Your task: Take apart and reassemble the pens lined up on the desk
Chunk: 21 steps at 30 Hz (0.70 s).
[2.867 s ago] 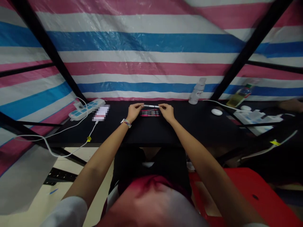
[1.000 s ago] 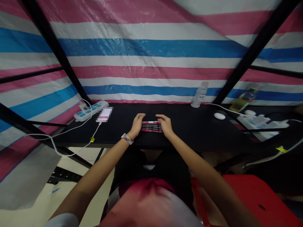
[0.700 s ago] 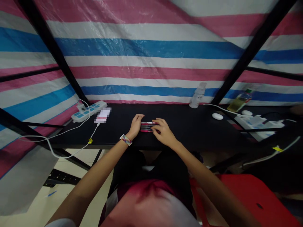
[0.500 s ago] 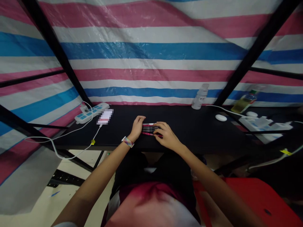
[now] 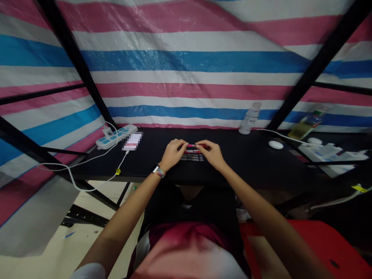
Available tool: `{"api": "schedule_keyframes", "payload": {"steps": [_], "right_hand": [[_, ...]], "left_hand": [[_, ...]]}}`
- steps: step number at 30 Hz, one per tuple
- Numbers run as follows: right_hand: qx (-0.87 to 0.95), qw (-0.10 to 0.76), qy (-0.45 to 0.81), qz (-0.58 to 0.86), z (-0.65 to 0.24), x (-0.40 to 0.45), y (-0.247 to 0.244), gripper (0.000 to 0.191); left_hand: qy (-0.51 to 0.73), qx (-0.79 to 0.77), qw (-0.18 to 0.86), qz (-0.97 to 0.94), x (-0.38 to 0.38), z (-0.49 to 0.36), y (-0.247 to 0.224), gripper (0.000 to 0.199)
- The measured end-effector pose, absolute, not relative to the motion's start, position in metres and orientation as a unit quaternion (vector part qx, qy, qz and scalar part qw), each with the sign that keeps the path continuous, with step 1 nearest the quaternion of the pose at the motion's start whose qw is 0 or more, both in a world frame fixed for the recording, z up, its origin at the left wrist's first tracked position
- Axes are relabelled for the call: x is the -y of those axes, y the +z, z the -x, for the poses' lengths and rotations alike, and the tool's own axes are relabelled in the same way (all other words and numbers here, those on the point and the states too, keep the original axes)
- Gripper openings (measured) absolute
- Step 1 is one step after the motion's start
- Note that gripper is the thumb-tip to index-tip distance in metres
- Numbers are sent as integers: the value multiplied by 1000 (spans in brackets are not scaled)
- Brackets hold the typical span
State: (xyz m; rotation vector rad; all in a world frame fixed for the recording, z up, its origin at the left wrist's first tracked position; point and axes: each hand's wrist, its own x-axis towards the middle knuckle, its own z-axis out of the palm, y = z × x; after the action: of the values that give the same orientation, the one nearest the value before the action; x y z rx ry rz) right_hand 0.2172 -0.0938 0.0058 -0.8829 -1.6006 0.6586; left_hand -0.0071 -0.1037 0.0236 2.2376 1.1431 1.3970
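Observation:
A pink-red pen (image 5: 191, 145) lies crosswise between my two hands, just beyond a row of several slim pens (image 5: 193, 156) on the black table. My left hand (image 5: 173, 154) pinches the left end of the red pen with thumb and fingertips. On the other end, the fingers of my right hand (image 5: 213, 153) are closed too. The row, mostly dark and silvery with a red-and-white one at its far edge, rests side by side between my wrists. My fingers cover both ends of the red pen. A multicoloured band circles my left wrist.
On the left are a power strip (image 5: 116, 136), a blurred-out phone (image 5: 133, 141) and a white charging cable (image 5: 124, 159). A clear bottle (image 5: 249, 119) and a white oval object (image 5: 276, 145) stand to the right. Black frame posts rise on both sides; a red stool (image 5: 325, 242) is at lower right.
Both hands have moved to the far side of the pen row. A pink-red pen seen along the near edge before is gone from there, and one is now held beyond the far edge.

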Motion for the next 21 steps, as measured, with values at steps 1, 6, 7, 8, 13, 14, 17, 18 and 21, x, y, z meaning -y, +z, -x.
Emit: {"api": "schedule_keyframes", "payload": {"steps": [1,6,7,8,13,14,17,18,21], "right_hand": [[671,562,303,378,-218,86,7,22],[582,580,429,375,-222,57,9,34],[563,585,459,361,-221,53,9,35],[544,591,484,346,-220,49,10,36],[519,600,516,323,-211,35,10,37],[519,600,514,326,-210,33,8,39],[527,602,492,344,-208,31,0,40],[536,602,479,348,-208,31,-2,40],[565,608,442,342,-207,32,-6,39]], "left_hand": [[497,-390,134,-763,100,9,25,26],[540,-384,165,-730,73,19,30,17],[538,-380,181,-730,67,21,30,17],[536,-376,194,-730,63,22,30,16],[539,-388,232,-711,43,27,22,18],[538,-393,241,-706,40,28,20,18],[539,-401,263,-693,33,27,12,21],[543,-402,266,-687,32,26,11,24],[560,-417,262,-667,28,23,7,44]]}}
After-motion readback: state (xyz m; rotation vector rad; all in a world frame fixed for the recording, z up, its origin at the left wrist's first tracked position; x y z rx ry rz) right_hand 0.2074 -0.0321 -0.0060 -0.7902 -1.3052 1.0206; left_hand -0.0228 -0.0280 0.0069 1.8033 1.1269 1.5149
